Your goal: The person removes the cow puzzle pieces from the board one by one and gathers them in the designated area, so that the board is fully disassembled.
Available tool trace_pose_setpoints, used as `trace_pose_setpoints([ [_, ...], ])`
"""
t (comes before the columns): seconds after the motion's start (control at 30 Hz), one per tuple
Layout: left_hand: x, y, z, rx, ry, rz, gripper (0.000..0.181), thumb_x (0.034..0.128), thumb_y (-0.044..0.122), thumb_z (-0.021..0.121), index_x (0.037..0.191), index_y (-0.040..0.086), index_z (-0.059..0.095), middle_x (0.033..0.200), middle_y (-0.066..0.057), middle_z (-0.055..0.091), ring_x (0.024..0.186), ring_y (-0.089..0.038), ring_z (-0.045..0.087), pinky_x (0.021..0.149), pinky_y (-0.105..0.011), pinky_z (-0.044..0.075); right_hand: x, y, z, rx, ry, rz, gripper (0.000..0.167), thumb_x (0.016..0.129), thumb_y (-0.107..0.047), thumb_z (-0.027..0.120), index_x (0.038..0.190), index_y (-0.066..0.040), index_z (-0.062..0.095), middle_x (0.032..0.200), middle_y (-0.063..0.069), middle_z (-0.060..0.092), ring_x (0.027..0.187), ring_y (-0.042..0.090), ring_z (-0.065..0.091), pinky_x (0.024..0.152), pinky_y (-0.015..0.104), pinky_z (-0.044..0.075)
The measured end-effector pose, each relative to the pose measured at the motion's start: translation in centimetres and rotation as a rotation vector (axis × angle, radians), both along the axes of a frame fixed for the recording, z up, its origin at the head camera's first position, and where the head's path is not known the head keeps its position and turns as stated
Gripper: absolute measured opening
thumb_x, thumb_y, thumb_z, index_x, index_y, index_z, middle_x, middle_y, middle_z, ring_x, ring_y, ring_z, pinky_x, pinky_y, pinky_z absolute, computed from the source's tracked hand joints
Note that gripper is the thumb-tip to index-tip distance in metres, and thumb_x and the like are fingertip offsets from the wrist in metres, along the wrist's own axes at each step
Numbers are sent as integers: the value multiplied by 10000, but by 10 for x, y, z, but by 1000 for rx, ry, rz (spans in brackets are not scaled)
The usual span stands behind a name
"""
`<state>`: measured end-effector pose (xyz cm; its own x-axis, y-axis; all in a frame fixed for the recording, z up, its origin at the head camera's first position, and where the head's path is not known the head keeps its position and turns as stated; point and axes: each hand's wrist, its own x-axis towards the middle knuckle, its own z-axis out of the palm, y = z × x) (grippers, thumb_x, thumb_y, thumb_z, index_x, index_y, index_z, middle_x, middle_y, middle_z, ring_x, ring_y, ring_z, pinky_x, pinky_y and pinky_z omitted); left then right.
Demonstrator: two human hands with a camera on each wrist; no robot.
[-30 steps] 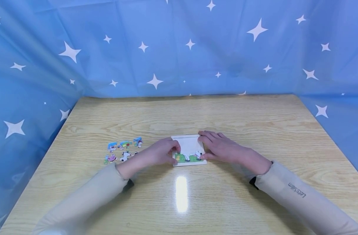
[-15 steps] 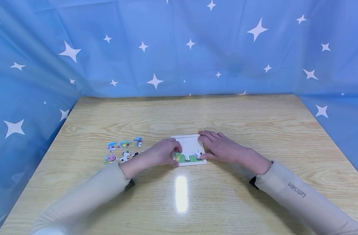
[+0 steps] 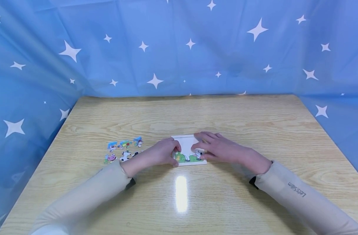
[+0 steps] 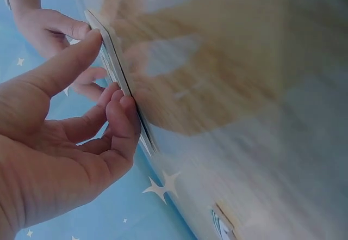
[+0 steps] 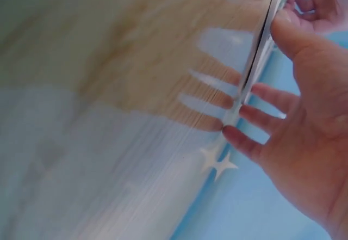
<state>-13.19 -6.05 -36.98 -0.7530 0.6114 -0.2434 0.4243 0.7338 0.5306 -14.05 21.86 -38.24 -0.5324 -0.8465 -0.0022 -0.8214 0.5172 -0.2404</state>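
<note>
A small white puzzle board (image 3: 185, 142) lies on the table between both hands. Green pieces (image 3: 187, 159) showing a white animal's legs fill its near strip; the rest of its bed is bare white. My left hand (image 3: 161, 153) holds the board's left side, thumb at the near left corner and the other fingers curled at the edge. My right hand (image 3: 221, 149) rests at the right side with fingers spread. Its thumb touches the near right part, and a finger reaches over the bed above the white animal. In the right wrist view, fingertips (image 5: 235, 137) touch beside the board's edge.
Several loose puzzle pieces lie to the left, among them a pink-faced piece (image 3: 110, 158), a black-and-white piece (image 3: 125, 156) and a blue piece (image 3: 138, 141); my left forearm partly covers that group. A blue star-patterned cloth (image 3: 179, 49) hangs behind the wooden table (image 3: 240, 114).
My right hand's fingers have shifted left, further over the board. The left hand stays at the left edge, with its fingers moving only slightly. The loose pieces have not moved.
</note>
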Motion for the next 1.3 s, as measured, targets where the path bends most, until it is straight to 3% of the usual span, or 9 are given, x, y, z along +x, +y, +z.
trace_pose_setpoints([
  [0.2, -2, 1, 1, -13, -26, 12, 411, 879, 89, 947, 1196, -7, 705, 1084, -50, 631, 987, -173, 554, 964, -318, 501, -1, 2, -3, -15, 45, 76, 356, 1081, -166, 720, 1429, -199, 651, 1590, 305, 489, 1452, 579, 476, 987, 790, 510],
  [0.57, -3, 0, 1, 22, -69, 16, 410, 879, 48, 937, 1149, 38, 628, 1067, -42, 573, 1026, -213, 498, 956, -332, 451, -1, 2, -3, -41, 49, 87, 348, 1078, -143, 728, 1412, -215, 665, 1574, 298, 508, 1429, 572, 502, 966, 771, 526],
  [0.73, 2, 1, 1, 73, -83, 38, 439, 868, -7, 920, 1116, 67, 565, 963, -38, 579, 906, -193, 506, 844, -303, 447, 0, 2, -1, -44, 53, 88, 359, 1072, -134, 736, 1413, -222, 662, 1576, 292, 512, 1427, 572, 505, 961, 777, 527],
  [0.9, 9, 1, 0, 118, -60, 29, 369, 925, -93, 804, 1129, 65, 540, 803, -15, 566, 722, -138, 492, 685, -241, 421, 0, 1, 0, -50, 53, 91, 354, 1074, -125, 734, 1406, -229, 665, 1576, 276, 517, 1424, 568, 511, 953, 782, 528],
  [1.03, 13, 0, 2, 145, -15, 25, 265, 976, -107, 724, 1133, 43, 571, 792, -15, 573, 716, -133, 490, 676, -233, 427, 1, 1, 1, -45, 46, 90, 346, 1081, -133, 726, 1406, -235, 663, 1580, 268, 515, 1426, 569, 510, 950, 796, 522],
  [1.3, 19, -7, 11, 174, 19, 41, 189, 1016, -75, 710, 1135, 21, 599, 834, -30, 625, 719, -121, 514, 687, -236, 464, 2, 1, 2, -27, 59, 91, 337, 1083, -156, 725, 1408, -233, 675, 1573, 273, 522, 1419, 543, 522, 990, 750, 527],
])
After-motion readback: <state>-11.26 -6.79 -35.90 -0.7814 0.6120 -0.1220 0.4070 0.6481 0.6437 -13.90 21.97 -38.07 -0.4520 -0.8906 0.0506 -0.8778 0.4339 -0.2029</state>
